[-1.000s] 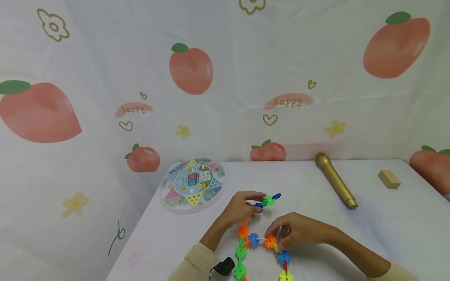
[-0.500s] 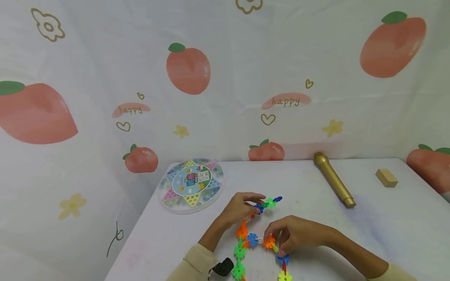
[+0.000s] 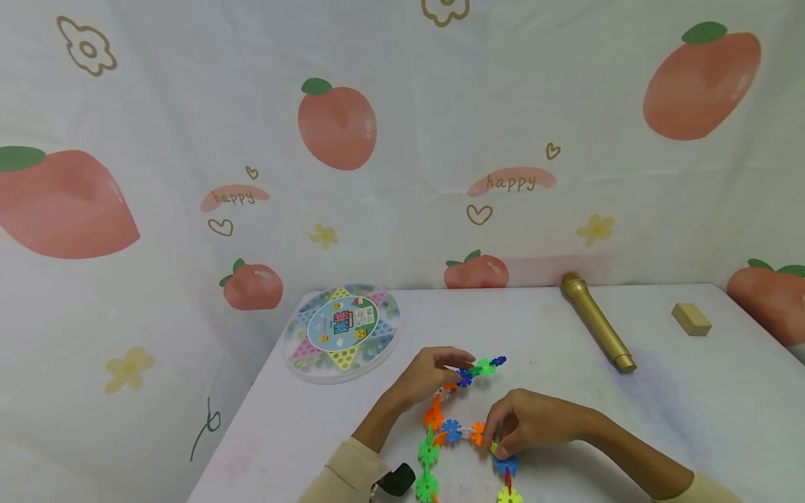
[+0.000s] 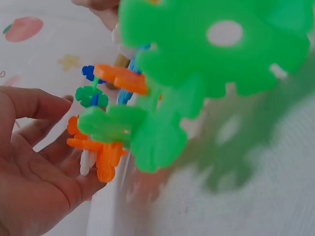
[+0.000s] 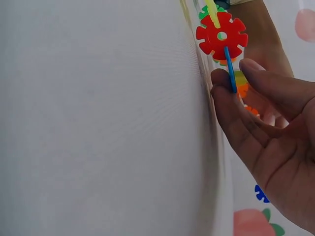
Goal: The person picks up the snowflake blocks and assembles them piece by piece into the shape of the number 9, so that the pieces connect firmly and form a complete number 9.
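Observation:
A chain of linked plastic snowflake discs, with green discs (image 3: 429,450), orange discs (image 3: 434,418) and several other colours, loops near the front of the table. My left hand (image 3: 428,377) grips its upper left part beside a dark blue disc (image 3: 465,378). Beyond those fingers a short tail with a light green disc (image 3: 486,367) sticks out to the right. My right hand (image 3: 537,423) pinches the chain at a yellow disc (image 3: 494,448), just above a blue disc (image 3: 506,466). In the right wrist view, thumb and fingertips close around that joint, below a red disc (image 5: 222,36).
A round Chinese checkers box (image 3: 342,332) lies at the back left of the white table (image 3: 629,447). A gold microphone-shaped stick (image 3: 599,323) and a small wooden block (image 3: 692,319) lie at the back right. A printed cloth (image 3: 415,230) hangs behind.
My right hand's fingertips have moved slightly right and down, from the orange disc to the yellow one beside it. The left hand keeps its grip, almost still.

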Action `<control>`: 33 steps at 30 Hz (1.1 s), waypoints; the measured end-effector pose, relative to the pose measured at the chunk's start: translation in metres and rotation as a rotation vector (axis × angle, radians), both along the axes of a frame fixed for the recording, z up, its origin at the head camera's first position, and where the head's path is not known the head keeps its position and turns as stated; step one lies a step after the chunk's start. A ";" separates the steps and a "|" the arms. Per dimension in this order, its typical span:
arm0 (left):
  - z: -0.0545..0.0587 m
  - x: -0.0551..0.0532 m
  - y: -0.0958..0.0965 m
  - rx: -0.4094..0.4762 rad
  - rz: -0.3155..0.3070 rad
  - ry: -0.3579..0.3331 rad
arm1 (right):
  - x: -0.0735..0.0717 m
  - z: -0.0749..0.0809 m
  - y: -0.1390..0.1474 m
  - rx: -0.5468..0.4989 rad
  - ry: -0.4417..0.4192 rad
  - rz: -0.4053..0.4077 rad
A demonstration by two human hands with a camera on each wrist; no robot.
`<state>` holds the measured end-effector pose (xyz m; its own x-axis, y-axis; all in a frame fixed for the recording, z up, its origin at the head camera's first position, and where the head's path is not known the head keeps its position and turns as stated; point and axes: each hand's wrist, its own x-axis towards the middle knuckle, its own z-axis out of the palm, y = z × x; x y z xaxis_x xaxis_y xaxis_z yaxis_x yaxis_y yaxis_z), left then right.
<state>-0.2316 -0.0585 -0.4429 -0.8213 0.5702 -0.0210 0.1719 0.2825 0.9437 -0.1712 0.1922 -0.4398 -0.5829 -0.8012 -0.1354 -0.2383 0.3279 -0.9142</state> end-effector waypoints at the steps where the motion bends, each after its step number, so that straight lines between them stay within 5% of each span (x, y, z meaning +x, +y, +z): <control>1: 0.000 0.000 0.000 0.001 -0.007 -0.003 | 0.000 0.000 0.000 -0.006 -0.005 0.001; 8: 0.003 0.001 -0.002 -0.007 -0.019 -0.004 | 0.000 -0.001 0.006 -0.047 -0.040 0.003; 16: 0.003 0.001 -0.004 0.039 0.041 -0.031 | -0.006 0.007 0.016 -0.124 -0.090 -0.005; 33: 0.003 0.000 -0.008 0.303 0.033 -0.193 | -0.014 0.035 0.032 -0.205 -0.184 -0.114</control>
<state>-0.2317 -0.0668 -0.4397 -0.8367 0.5475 -0.0113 -0.0217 -0.0125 0.9997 -0.1855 0.2246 -0.4051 -0.6515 -0.7534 -0.0892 -0.0350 0.1473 -0.9885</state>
